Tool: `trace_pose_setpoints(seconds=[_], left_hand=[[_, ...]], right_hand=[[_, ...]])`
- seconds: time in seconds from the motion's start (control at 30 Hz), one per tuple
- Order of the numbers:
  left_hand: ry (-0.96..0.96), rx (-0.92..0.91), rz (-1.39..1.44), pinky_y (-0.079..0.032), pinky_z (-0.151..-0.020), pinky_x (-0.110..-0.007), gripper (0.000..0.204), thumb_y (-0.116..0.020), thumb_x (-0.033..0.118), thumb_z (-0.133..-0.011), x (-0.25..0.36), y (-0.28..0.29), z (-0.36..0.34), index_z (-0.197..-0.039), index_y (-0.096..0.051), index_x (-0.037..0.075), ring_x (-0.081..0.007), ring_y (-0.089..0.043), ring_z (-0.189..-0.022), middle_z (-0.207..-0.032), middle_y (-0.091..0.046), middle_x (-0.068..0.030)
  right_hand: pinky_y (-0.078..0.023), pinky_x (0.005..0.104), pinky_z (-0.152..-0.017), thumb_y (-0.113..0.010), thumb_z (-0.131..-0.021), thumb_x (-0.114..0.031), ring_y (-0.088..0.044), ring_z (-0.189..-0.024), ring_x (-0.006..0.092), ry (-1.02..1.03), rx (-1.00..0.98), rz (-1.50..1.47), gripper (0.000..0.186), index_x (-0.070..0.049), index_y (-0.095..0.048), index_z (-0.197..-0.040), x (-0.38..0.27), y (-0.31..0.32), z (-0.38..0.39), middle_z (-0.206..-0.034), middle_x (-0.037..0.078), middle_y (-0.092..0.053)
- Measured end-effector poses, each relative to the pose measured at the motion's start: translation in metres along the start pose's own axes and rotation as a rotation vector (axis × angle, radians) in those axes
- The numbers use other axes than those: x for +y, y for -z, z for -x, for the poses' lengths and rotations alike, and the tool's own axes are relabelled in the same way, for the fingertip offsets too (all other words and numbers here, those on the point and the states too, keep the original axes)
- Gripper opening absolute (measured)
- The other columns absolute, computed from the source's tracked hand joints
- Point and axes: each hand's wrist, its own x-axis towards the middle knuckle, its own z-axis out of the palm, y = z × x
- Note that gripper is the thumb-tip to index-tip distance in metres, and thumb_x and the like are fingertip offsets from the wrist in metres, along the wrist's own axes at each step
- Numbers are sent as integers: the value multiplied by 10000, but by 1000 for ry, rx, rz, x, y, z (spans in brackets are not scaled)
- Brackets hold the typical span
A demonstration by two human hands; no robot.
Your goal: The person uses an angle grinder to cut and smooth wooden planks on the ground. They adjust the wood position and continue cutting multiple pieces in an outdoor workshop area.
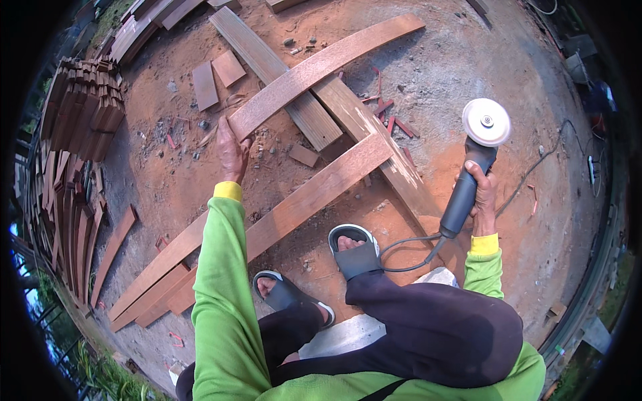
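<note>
My left hand (233, 152) grips the near end of a reddish wooden plank (321, 70). That plank lies slantwise across two thicker timbers, a grey-brown beam (311, 120) and a paler, scuffed beam (394, 167). In my right hand (483, 195) is an angle grinder (461, 200), held by its dark body with the pale round disc (487, 122) at the top, apart from the wood. Its cord (418, 260) loops off near my foot. Closer to me, a second plank (321, 190) rests with its far end on the scuffed beam. Whether the disc is spinning I cannot tell.
Stacked wood pieces (87, 107) stand at the left, with loose boards (73, 214) below them. Two short offcuts (206, 85) and several reddish scraps (391, 120) lie on the dirt. A cable (535, 164) runs along the right. My sandalled feet (354, 250) are close to the near plank.
</note>
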Motion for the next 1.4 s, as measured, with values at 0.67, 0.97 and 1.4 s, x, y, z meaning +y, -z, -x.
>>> trace_pose_setpoints(seconds=[0.67, 0.97, 1.4], left_hand=[[72, -666, -184, -467, -809, -462, 642, -823, 233, -554, 53, 87, 179, -1061, -493, 15, -382, -568, -936, -966, -555, -182], [16, -473, -120, -456, -870, -449, 826, -837, 231, -572, 157, -8, 97, -1274, -447, 35, -349, -573, -1008, -1065, -575, -159], [-89, -475, -118, -452, -794, -416, 895, -876, 201, -508, 124, 6, 123, -1295, -467, 82, -323, -566, -932, -996, -543, -125]], right_hand=[[-588, 286, -558, -746, -838, -275, -657, -599, 213, -130, -87, 2, 377, 50, -601, -965, 6, 21, -3, -769, 145, -647], [-569, 290, -511, -757, -801, -254, -639, -562, 205, -81, -32, 40, 400, 65, -577, -962, -9, 6, 7, -737, 151, -628], [-549, 280, -502, -763, -785, -282, -633, -547, 176, 13, -23, 217, 383, 23, -590, -939, -12, -7, 19, -727, 120, -644]])
